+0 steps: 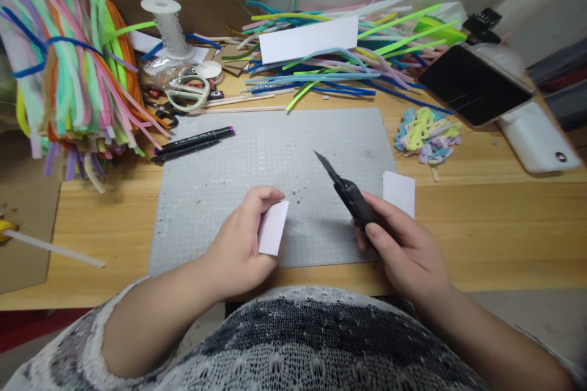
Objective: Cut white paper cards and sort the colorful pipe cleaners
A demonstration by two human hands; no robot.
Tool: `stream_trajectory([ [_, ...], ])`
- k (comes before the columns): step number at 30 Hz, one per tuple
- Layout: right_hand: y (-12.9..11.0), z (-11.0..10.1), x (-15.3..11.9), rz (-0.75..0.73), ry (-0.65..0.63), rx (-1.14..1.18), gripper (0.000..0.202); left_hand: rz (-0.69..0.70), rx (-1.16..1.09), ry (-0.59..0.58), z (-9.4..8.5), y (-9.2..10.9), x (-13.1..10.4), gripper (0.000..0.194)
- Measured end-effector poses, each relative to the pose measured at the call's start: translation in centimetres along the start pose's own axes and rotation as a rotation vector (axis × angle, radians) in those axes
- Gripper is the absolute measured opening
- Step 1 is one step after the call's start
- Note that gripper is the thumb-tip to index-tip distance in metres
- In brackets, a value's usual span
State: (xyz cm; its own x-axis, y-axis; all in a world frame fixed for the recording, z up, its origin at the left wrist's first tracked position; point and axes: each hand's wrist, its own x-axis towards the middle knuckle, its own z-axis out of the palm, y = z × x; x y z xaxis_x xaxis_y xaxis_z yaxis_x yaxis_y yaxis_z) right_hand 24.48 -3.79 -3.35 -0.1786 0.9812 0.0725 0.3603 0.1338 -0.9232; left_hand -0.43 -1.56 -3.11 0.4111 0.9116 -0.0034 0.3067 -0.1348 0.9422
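Observation:
Between the thumb and fingers of my left hand (245,241) is a small white piece of card (274,229), held tilted above the front of the grey cutting mat (270,153). My right hand (408,244) is closed round a black utility knife (355,201). Its dark pointed blade is out and points up and to the left, over the mat and apart from the card. Small dark scraps lie on the mat between the two hands. Another white card piece (398,193) rests across the mat's right edge, just beyond my right hand.
A tall bundle of coloured pipe cleaners (68,67) stands at the left. Scissors (188,95), a white spool (167,27) and black markers (195,143) are nearby. Loose pipe cleaners (316,76) with a white strip (309,40) lie behind. At right are pastel clips (424,134) and a phone (477,82).

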Motion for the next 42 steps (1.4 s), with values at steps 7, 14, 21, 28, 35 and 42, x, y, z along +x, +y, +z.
stream_trajectory([
  [7,-0.5,1.0,0.8,0.537,-0.292,0.726,0.035,-0.5,-0.814,-0.268,0.1,0.9,0.8,0.025],
  [14,-0.3,1.2,0.9,0.518,-0.283,0.736,0.028,-0.62,-0.922,-0.32,-0.3,0.6,0.8,0.029],
  [21,-1.7,3.3,2.9,0.446,-0.385,0.833,0.045,-0.627,-0.865,-0.537,0.2,0.7,0.6,0.027],
  [28,-2.1,4.8,4.2,0.451,-0.457,0.73,0.043,-0.646,-0.686,-0.602,0.2,0.6,0.7,0.028],
  [35,-1.1,5.6,4.4,0.56,-0.489,0.959,0.044,-0.639,-0.762,-0.713,-0.3,0.6,1.0,0.033],
  [42,-0.7,5.3,4.1,0.481,-0.395,0.977,0.037,-0.673,-0.771,-0.653,-0.3,0.7,0.8,0.045],
])
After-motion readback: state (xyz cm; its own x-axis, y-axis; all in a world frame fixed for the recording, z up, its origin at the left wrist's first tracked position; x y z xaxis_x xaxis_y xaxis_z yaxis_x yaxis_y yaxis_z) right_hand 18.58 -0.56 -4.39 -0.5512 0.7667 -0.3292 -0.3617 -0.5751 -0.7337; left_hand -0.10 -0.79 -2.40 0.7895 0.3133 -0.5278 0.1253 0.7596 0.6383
